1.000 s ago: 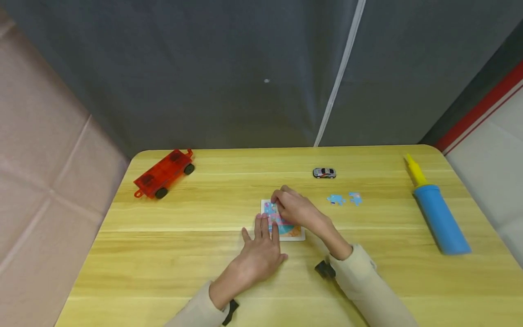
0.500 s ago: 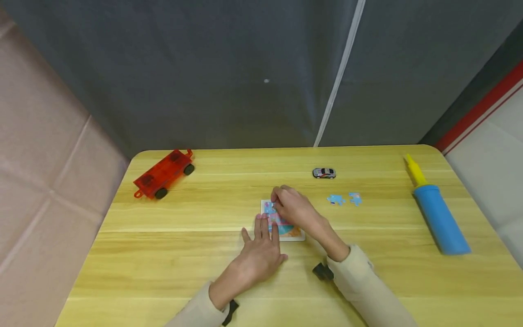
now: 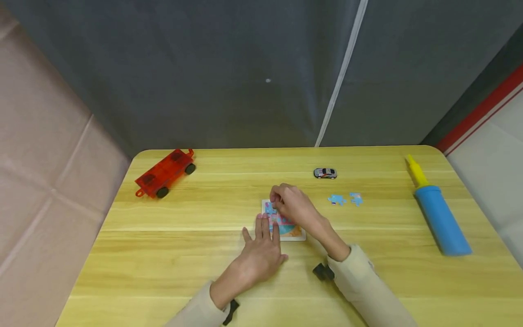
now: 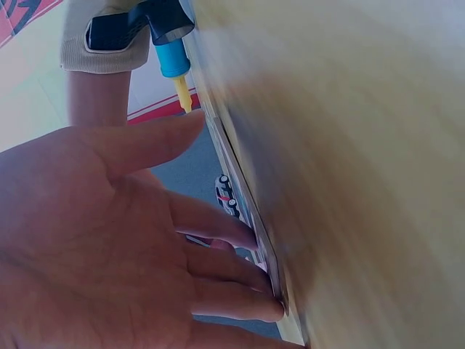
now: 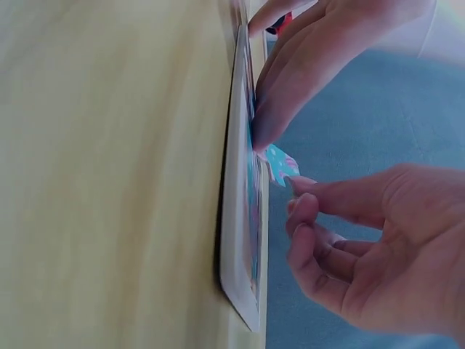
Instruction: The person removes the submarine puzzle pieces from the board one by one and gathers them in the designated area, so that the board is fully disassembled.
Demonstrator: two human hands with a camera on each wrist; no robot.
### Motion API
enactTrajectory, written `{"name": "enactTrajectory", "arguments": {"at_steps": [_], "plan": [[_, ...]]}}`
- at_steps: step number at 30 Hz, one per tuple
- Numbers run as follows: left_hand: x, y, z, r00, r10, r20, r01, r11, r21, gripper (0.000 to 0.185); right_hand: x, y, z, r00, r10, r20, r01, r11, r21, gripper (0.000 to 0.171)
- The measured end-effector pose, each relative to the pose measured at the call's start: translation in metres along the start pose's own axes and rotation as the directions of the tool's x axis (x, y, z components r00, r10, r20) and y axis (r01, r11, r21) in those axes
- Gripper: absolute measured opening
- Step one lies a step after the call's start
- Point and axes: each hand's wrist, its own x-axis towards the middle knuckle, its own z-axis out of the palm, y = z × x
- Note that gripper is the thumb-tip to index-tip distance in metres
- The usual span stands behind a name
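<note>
A small jigsaw board (image 3: pixel 295 234) with a blue and orange picture lies at the middle of the wooden table (image 3: pixel 184 254). My left hand (image 3: pixel 264 236) lies flat, its straight fingers pressing the board's near left edge (image 4: pixel 280 291). My right hand (image 3: pixel 286 202) hovers over the board's far left corner and pinches a blue puzzle piece (image 5: pixel 278 163) at its fingertips. That piece stands tilted up off the board (image 5: pixel 243 218), next to the left hand's fingertips (image 5: pixel 265 131). The palm of the left hand (image 4: pixel 145 247) fills the left wrist view.
Two loose blue puzzle pieces (image 3: pixel 337 199) (image 3: pixel 356 198) lie right of the board. A small grey toy car (image 3: pixel 325 173) sits beyond them. A red toy wagon (image 3: pixel 165 173) is at the far left, a blue pump (image 3: pixel 439 218) with a yellow tip at the right edge.
My right hand's fingers have curled a little more over the board's far left corner. The left hand and the board stay put.
</note>
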Motion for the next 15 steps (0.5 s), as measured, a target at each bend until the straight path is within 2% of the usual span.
{"name": "enactTrajectory", "arguments": {"at_steps": [7,10,15], "plan": [[-0.002,0.003,-0.001,0.999,-0.025,0.021,0.025,1.0,-0.016,0.102,0.001,0.008,-0.013,0.997,0.065,0.045,-0.067,0.996,0.057,0.005],[-0.004,0.005,-0.004,0.999,-0.033,0.029,0.035,0.997,-0.063,0.103,0.0,0.023,-0.03,0.996,0.08,0.05,-0.083,0.994,0.066,0.009],[-0.011,0.01,-0.015,0.998,-0.052,0.045,0.056,0.996,-0.076,0.103,-0.007,0.057,-0.062,0.997,0.074,0.032,-0.076,0.996,0.056,0.017]]}}
